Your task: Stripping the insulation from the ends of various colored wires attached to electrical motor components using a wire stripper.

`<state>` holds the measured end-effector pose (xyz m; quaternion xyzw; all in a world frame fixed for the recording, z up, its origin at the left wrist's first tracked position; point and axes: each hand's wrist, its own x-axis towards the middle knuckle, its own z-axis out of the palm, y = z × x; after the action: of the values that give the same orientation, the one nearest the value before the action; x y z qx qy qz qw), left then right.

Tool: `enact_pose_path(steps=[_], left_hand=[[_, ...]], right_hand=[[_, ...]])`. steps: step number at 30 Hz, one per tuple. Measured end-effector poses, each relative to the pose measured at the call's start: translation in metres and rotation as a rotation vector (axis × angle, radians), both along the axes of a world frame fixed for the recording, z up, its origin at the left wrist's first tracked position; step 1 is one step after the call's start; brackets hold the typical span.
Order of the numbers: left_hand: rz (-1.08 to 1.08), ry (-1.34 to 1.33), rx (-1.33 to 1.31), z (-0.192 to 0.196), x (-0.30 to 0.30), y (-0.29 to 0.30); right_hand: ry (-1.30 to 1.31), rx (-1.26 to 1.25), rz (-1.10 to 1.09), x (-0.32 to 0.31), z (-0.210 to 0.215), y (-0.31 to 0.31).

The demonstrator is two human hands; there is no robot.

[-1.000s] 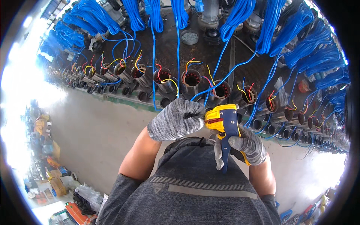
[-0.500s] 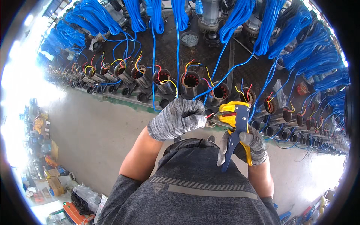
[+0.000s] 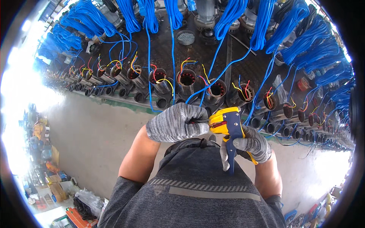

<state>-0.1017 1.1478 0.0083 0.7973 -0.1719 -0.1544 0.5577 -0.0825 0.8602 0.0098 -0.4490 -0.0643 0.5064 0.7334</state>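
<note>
My left hand (image 3: 176, 122), in a grey knitted glove, is closed with the fingertips pinched on a wire. Only a bit of that wire shows, dark and reddish, at the fingers. My right hand (image 3: 254, 145), gloved the same way, grips a wire stripper (image 3: 235, 131) with a yellow head and dark blue and yellow handles. The stripper's jaws sit right against my left fingertips, at the wire's end. Just beyond my hands stands a metal motor cylinder (image 3: 215, 91) with red-edged windings; a blue cable (image 3: 228, 74) passes over it.
A long row of similar cylinders (image 3: 187, 81) with red, yellow and blue leads lines the bench's near edge. Coiled blue cables (image 3: 262, 26) hang beyond. A round dish (image 3: 185, 37) of small grey pieces sits on the dark bench top (image 3: 163, 49). Boxes and bags (image 3: 85, 201) lie at lower left.
The stripper has moved left up to my left fingertips, and its jaws now cover the red wire end that stuck out before. The bench has shifted slightly left in view.
</note>
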Motion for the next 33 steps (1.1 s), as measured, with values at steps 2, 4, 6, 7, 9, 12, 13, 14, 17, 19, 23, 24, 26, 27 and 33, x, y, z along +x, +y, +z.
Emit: enact_pose_path(steps=[2,4,6,7,9,12,13,14,17,19,23,24,26,27,33], left_hand=[[-0.022,-0.036,0.006,-0.002,0.001,0.000],[-0.045,-0.076,0.028,-0.004,0.001,0.000],[-0.077,-0.084,0.051,-0.004,0.001,0.000],[-0.086,-0.078,0.071,-0.004,0.001,0.000],[-0.020,0.007,0.051,-0.004,0.000,-0.002],[0.032,0.113,-0.018,-0.004,0.001,-0.004],[0.041,0.146,-0.048,-0.004,0.001,-0.004],[-0.004,-0.061,-0.053,-0.005,0.002,-0.004],[-0.044,-0.279,-0.093,-0.007,0.004,-0.003],[0.048,0.107,-0.148,-0.009,0.000,-0.002],[0.098,-0.193,-0.074,-0.020,-0.003,-0.014],[0.126,-0.258,-0.051,-0.023,-0.004,-0.019],[0.124,-0.567,0.150,-0.028,-0.004,-0.024],[0.147,-0.543,0.153,-0.029,-0.005,-0.026],[0.210,-0.447,0.232,-0.025,-0.009,-0.034]], right_hand=[[0.024,0.024,0.008,0.000,-0.001,-0.001],[-0.045,-0.053,-0.050,-0.001,-0.003,-0.001],[-0.043,-0.081,-0.084,-0.001,-0.007,-0.003],[-0.008,-0.070,-0.088,-0.001,-0.008,-0.004],[0.047,-0.027,-0.104,-0.002,-0.013,-0.005],[0.012,0.041,-0.186,-0.007,-0.025,-0.002],[0.049,0.167,-0.241,-0.009,-0.029,0.000],[0.087,0.284,-0.281,-0.009,-0.033,0.001],[0.104,0.398,-0.324,-0.010,-0.037,0.002],[0.061,0.347,-0.319,-0.011,-0.033,0.000],[-0.011,0.175,-0.277,-0.019,-0.013,-0.005],[-0.003,0.141,-0.264,-0.020,-0.008,-0.005],[-0.004,0.099,-0.264,-0.022,-0.002,-0.004],[-0.001,0.077,-0.267,-0.022,0.000,-0.003],[-0.066,0.079,-0.181,-0.018,-0.005,0.002]])
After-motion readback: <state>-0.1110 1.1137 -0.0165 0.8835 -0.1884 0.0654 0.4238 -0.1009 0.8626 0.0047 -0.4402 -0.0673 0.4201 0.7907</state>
